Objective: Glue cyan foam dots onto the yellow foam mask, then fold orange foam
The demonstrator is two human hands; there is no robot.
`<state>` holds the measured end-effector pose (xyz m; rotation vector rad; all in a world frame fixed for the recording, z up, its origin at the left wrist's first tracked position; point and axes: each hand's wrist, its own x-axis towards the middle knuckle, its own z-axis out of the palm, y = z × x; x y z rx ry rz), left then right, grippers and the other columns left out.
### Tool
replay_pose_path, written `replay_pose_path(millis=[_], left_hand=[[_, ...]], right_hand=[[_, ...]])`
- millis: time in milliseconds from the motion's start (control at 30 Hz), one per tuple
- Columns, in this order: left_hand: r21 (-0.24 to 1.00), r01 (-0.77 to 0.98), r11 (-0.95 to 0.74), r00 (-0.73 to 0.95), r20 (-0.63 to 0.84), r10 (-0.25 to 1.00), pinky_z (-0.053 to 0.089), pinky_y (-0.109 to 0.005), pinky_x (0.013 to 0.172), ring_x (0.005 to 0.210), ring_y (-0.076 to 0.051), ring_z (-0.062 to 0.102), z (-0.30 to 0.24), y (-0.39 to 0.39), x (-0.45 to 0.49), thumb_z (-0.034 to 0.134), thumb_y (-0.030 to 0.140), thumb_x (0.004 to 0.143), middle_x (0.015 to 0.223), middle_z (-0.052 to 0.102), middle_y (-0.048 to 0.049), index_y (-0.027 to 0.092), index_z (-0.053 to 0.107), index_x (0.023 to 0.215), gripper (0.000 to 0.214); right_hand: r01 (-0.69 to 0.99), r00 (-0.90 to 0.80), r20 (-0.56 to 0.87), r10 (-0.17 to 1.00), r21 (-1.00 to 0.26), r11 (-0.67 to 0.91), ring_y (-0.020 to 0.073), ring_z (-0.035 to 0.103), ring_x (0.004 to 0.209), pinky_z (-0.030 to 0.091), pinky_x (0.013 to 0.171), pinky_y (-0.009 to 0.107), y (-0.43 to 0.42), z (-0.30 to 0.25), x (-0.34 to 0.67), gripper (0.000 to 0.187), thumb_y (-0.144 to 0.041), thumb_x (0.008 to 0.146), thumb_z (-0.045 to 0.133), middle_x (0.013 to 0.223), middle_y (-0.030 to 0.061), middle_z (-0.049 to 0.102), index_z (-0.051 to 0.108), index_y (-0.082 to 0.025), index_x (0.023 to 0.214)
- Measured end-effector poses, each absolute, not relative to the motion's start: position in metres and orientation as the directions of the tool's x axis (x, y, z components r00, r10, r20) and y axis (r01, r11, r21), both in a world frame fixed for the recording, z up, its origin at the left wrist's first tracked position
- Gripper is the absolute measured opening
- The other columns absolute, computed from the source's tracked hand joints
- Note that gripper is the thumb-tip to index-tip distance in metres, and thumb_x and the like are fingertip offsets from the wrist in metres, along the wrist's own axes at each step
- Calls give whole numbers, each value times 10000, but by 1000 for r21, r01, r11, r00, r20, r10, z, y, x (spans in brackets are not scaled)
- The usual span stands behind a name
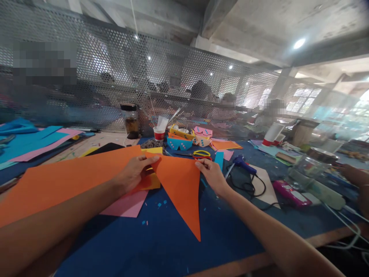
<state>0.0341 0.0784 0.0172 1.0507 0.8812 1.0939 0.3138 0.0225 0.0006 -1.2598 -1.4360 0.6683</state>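
An orange paper triangle (181,188) hangs point-down over the blue table cover (161,246). My left hand (135,172) pinches its upper left corner, fingers closed on the paper. My right hand (211,175) pinches the upper right corner the same way. A large orange sheet (66,179) lies under my left forearm, with a pink sheet (128,206) and a yellow piece (152,181) beneath it.
Yellow-handled scissors (200,154), a blue glue gun (243,164) with black cord, a pink object (290,193), a dark jar (132,121), a red cup (159,133) and paper crafts (180,142) stand beyond. Another person's hand (356,175) rests at the right. A perforated metal screen (115,77) backs the table.
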Motion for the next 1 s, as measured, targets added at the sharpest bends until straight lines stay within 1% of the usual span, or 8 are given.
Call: replay_pose_path(millis=[100,267,400,533,700,867,1000], left_hand=[[959,-252,132,244,-69,967,616,-314,710,755,-212,745,16,78,35,968,348,668,837,820,-87,178,821,797,259],[961,-251,118,213,-64,975,622,-279,708,763,-196,757,14,79,36,953,328,694,854,826,-88,183,820,831,239],[966,-240,98,190,-52,980,629,-290,719,770,-202,763,13,80,35,948,343,712,876,829,-92,183,820,838,241],[967,-234,100,180,-59,982,624,-283,710,759,-196,762,11,82,33,961,346,698,899,833,-104,170,817,840,268],[964,-247,94,194,-46,980,622,-272,733,780,-189,763,9,85,32,952,372,724,877,826,-87,173,817,866,279],[961,-252,109,181,-64,981,611,-257,714,750,-176,746,10,85,33,936,345,741,855,812,-80,155,802,837,251],[960,-258,109,182,-62,981,612,-264,729,759,-179,742,12,84,34,912,341,775,841,803,-78,153,802,838,226]], right_hand=[[336,112,341,934,-897,287,248,668,885,498,809,347,23,0,313,355,-531,880,675,900,61,749,747,-186,924],[338,108,341,934,-896,288,240,659,861,486,795,343,22,1,312,344,-523,886,667,881,54,736,741,-188,916],[338,117,340,933,-897,285,235,652,851,478,790,341,22,2,312,343,-523,881,670,877,50,732,740,-188,918],[331,121,337,934,-900,283,233,650,837,473,781,340,22,2,312,349,-528,875,674,862,51,725,732,-184,902],[328,125,335,934,-902,280,235,660,843,481,786,340,21,2,312,360,-529,879,672,872,58,736,736,-176,913],[326,131,342,931,-901,285,236,666,854,492,795,337,22,3,312,358,-533,865,679,871,56,743,735,-181,891],[321,138,343,929,-903,286,240,672,859,501,798,339,24,2,313,349,-532,859,682,872,56,752,737,-188,883]])
